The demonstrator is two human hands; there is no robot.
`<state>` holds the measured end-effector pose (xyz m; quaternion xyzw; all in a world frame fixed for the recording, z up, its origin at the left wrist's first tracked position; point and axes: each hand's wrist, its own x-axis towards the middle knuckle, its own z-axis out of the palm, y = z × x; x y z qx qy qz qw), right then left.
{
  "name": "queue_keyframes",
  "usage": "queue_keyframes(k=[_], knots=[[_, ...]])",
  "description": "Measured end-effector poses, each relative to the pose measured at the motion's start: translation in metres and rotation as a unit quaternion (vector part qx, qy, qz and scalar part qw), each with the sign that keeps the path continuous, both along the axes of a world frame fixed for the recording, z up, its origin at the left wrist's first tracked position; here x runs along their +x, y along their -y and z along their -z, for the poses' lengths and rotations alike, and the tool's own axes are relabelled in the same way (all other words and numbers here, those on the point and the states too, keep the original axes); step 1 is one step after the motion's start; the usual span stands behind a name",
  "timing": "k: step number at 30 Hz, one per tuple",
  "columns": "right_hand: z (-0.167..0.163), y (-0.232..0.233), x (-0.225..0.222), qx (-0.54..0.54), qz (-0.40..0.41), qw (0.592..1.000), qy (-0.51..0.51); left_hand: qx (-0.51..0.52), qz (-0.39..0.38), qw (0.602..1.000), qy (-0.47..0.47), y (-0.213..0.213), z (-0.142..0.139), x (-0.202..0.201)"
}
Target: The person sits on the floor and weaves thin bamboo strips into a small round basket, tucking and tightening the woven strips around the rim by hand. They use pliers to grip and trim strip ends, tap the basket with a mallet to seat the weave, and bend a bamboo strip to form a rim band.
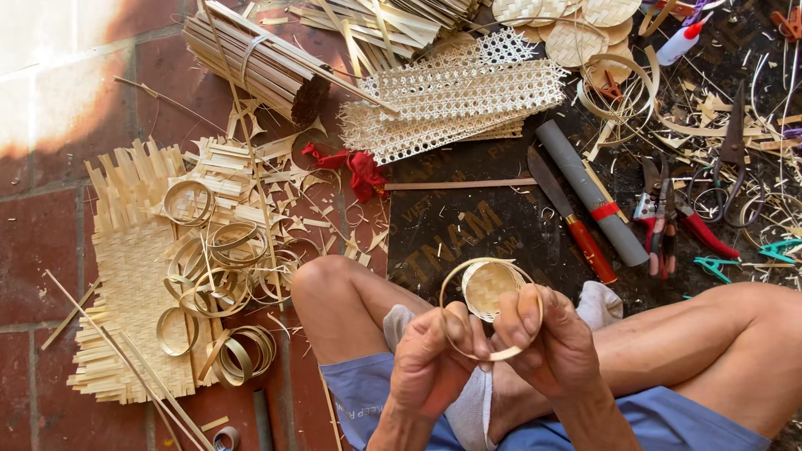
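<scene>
Bamboo hoop, a thin pale strip bent into a ring, held upright above the person's crossed legs, near the lower centre of the view. Behind it, seen through the ring, sits a small round woven disc of the same pale colour. Left hand grips the hoop's left side, fingers curled and pressed together, thumb pinching the strip. Right hand holds the right side, thumb and forefinger pinching the rim, remaining fingers folded close. Both wrists rise from the near edge, palms turned toward each other. Far of the hands lie a red-handled knife, a grey tube and a sheet of open cane webbing; at left, loose bamboo rings on a woven mat. How the disc is supported is hidden by the fingers; whether it touches the hoop cannot be made out.
</scene>
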<state>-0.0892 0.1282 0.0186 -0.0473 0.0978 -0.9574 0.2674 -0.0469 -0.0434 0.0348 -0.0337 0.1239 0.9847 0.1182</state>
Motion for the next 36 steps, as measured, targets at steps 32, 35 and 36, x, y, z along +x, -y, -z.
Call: queue_keyframes(k=[32, 35, 36], knots=[[-0.101, -0.035, -0.031, 0.579, 0.238, 0.398, -0.670, -0.125, 0.154, 0.978, 0.069, 0.009, -0.030, 0.027], [-0.103, -0.033, -0.032, 0.585, 0.208, 0.371, -0.691, -0.141, 0.166, 0.973, 0.069, 0.009, -0.028, 0.031], [-0.103, -0.032, -0.032, 0.589, 0.194, 0.360, -0.698, -0.126, 0.171, 0.974, 0.077, 0.009, -0.026, 0.032]])
